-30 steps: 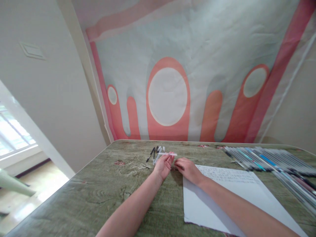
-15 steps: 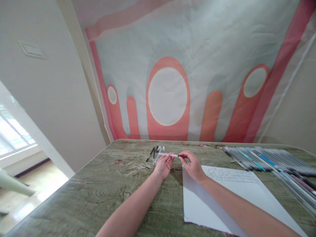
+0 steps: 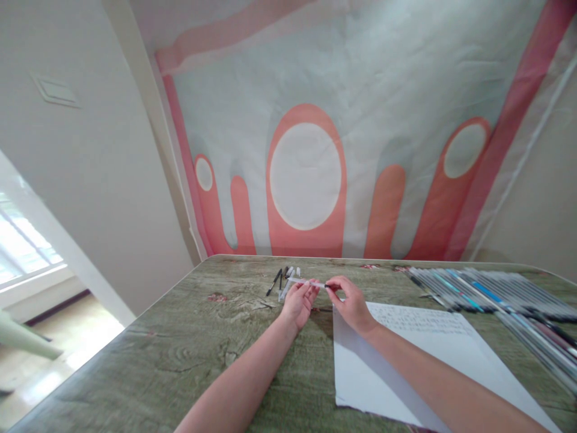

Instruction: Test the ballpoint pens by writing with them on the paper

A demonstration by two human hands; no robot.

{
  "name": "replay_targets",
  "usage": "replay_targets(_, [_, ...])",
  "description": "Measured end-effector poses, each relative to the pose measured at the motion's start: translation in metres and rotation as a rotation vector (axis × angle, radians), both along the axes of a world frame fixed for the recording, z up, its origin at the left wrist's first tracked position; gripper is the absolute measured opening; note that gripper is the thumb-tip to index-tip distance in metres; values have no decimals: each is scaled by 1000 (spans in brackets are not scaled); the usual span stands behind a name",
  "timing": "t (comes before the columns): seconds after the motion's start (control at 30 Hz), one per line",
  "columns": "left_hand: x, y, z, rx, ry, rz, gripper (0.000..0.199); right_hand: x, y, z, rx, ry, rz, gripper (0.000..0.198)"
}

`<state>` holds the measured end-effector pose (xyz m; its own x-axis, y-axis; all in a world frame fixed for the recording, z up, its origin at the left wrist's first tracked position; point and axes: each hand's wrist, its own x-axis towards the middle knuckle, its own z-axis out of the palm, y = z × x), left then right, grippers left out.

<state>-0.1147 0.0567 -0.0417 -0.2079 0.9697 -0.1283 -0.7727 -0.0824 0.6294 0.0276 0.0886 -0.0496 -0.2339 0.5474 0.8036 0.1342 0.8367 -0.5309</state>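
A slim pen [image 3: 321, 285] with a pale, translucent barrel and a dark end lies level between my two hands, above the table. My left hand [image 3: 299, 304], palm turned up, grips the barrel between thumb and fingers. At the dark right-hand end, the fingertips of my right hand [image 3: 351, 300] are pinched together; whether that end is a cap or the tip is too small to tell. Just behind my left hand lie several loose pen parts, among them a black piece [image 3: 273, 282] and clear pieces [image 3: 286, 286].
Under my right forearm lies a white paper sheet [image 3: 387, 367] with handwriting along its top. Many grey pens [image 3: 451, 288], a few of them blue, lie in rows at the right of the wood-patterned table [image 3: 180, 355]. Behind the table's far edge rises a patterned wall [image 3: 306, 180].
The pen has tilted very slightly, its dark end a touch lower. Both hands keep the same hold, and the things on the table stay put.
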Motion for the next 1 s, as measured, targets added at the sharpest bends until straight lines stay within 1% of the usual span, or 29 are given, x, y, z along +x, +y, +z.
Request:
replay_targets(0.37, [2, 0, 0, 5, 20, -1, 12, 1, -1, 0, -24, -9, -6, 9])
replay_targets(0.6, [2, -1, -1, 42, 30, 0, 13, 2, -2, 0, -98, -26, -23, 11])
replay_targets(0.8, [1, 1, -5, 79, 60, 3, 14, 2, -2, -1, -140, -40, -24, 13])
replay_targets(1.0, [1, 2, -10, 102, 95, 8, 19, 2, -1, -2, -144, -59, -43, 15])
